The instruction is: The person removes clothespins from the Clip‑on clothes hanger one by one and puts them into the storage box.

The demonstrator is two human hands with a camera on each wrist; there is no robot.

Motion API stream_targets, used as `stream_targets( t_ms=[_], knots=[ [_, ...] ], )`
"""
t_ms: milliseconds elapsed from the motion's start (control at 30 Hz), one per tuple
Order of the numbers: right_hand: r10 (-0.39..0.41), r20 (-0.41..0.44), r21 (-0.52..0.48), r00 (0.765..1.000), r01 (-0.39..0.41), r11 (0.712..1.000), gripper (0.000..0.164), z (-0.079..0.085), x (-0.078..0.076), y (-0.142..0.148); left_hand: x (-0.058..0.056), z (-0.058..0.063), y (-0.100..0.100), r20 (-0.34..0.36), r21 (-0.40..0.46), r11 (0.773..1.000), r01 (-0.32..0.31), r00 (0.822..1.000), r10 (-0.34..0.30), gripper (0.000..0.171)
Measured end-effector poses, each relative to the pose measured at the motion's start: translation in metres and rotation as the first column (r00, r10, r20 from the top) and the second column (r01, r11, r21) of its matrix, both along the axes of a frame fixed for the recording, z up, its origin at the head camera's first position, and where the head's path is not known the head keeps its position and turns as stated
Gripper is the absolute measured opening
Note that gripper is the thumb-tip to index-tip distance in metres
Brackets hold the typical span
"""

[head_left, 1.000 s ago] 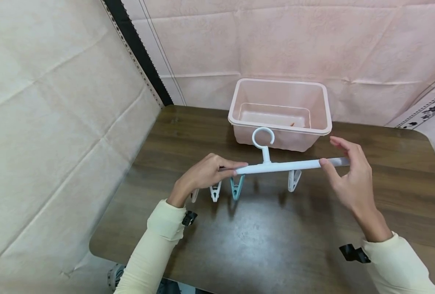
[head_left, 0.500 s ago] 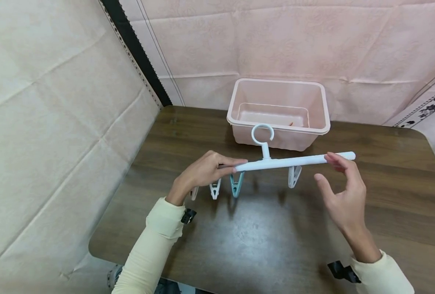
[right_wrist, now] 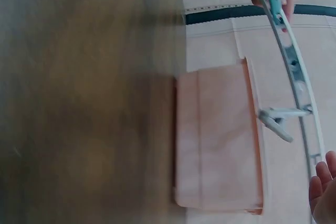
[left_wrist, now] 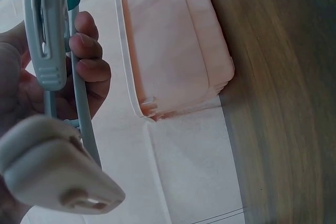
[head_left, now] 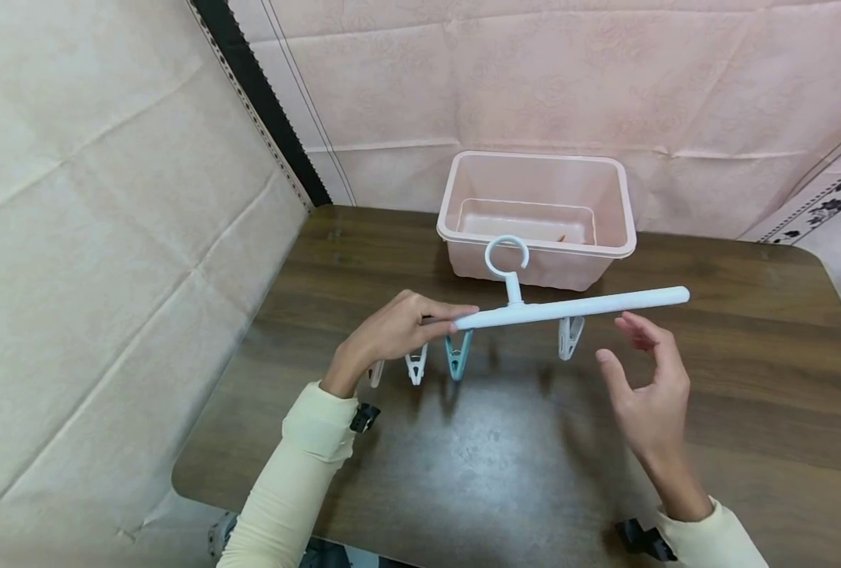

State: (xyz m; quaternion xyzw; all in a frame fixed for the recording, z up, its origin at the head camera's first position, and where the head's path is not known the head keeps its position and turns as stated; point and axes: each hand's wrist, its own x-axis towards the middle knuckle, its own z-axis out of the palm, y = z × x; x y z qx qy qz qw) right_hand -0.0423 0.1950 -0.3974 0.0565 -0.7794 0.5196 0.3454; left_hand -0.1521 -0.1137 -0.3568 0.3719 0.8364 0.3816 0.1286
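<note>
A pale blue-white clip hanger (head_left: 570, 308) is held above the table, its hook (head_left: 508, 256) upward and its right end slightly higher. My left hand (head_left: 399, 325) grips the bar left of the hook, covering that end. Several clips hang below the bar: a teal clip (head_left: 457, 355) and a white clip (head_left: 416, 367) by the left hand, a beige clip (left_wrist: 58, 163) large in the left wrist view, and a greyish white clip (head_left: 570, 338) right of the hook. My right hand (head_left: 649, 386) is just below the bar's right part, fingers loosely bent and holding nothing.
Behind the hanger, a pink plastic bin (head_left: 534, 267) stands at the back of the brown wooden table (head_left: 477, 473). A small orange-red item (head_left: 561, 237) lies in it. Pale cloth (head_left: 562, 79) covers the wall behind, with another cloth panel at left.
My right hand has let go of the bar's right end and moved down and left. That end has risen slightly; the left hand keeps its grip.
</note>
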Motion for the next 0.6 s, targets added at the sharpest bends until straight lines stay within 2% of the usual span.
stream_targets(
  t_ms=[100, 233, 433, 600],
  knots=[
    [-0.002, 0.031, -0.021, 1.0, 0.003, 1.0, 0.05, -0.012, 0.0, -0.002, 0.001, 0.0, 0.0, -0.003, 0.001, 1.0, -0.002, 1.0, 0.002, 0.038],
    [-0.024, 0.067, -0.052, 0.997, 0.028, 0.998, 0.052, -0.018, 0.0, -0.002, 0.0, 0.001, 0.0, -0.003, -0.003, 1.0, 0.0, 1.0, 0.0, 0.038],
    [-0.042, 0.127, -0.079, 0.991, 0.053, 0.995, 0.051, -0.016, 0.002, -0.006, 0.0, 0.002, 0.002, -0.002, -0.002, 1.0, 0.004, 1.0, -0.004, 0.038],
    [-0.021, 0.171, -0.144, 0.985, 0.046, 0.989, 0.046, -0.015, 0.001, -0.017, -0.001, 0.003, 0.003, 0.0, 0.001, 1.0, 0.007, 1.0, -0.007, 0.038]
  ],
)
